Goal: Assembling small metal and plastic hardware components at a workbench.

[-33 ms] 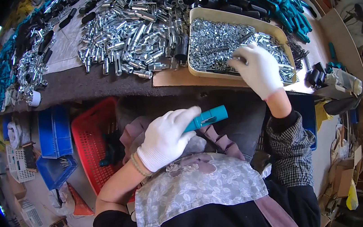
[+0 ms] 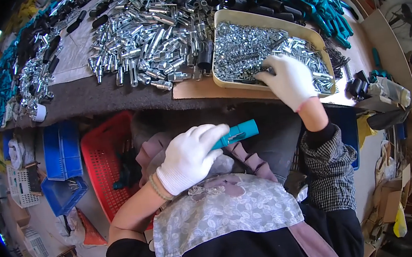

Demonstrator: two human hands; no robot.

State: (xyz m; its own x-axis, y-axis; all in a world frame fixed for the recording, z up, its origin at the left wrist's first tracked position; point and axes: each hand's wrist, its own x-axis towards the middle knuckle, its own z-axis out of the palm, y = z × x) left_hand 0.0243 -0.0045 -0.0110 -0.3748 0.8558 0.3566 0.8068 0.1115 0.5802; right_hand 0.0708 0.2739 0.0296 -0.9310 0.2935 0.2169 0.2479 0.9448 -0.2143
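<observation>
My left hand [image 2: 189, 156], in a white knit glove, is wrapped round a teal plastic tube-shaped handle [image 2: 242, 131] above my lap. The handle's open end points right, and a slot with a dark metal piece shows in its side. My right hand [image 2: 290, 79], gloved too, reaches over the near edge of a cream tray [image 2: 319, 37] on the bench. Its thumb and fingers are bent together just above the contents; anything between them is too small to make out. Small shiny metal pieces [image 2: 241, 39] fill the tray's left side, with small pins [image 2: 304, 52] at the right.
Behind the tray lie black sleeves [image 2: 265, 5] and a heap of teal handles [image 2: 322, 6]. Silver metal shafts [image 2: 154, 42] are piled to the left. Below the bench edge stand a red basket [image 2: 99, 162] and blue bins [image 2: 62, 151]. Dark springs [image 2: 339, 58] lie right of the tray.
My right hand has shifted slightly left and toward me at the tray. The left hand and the teal handle have stayed in place.
</observation>
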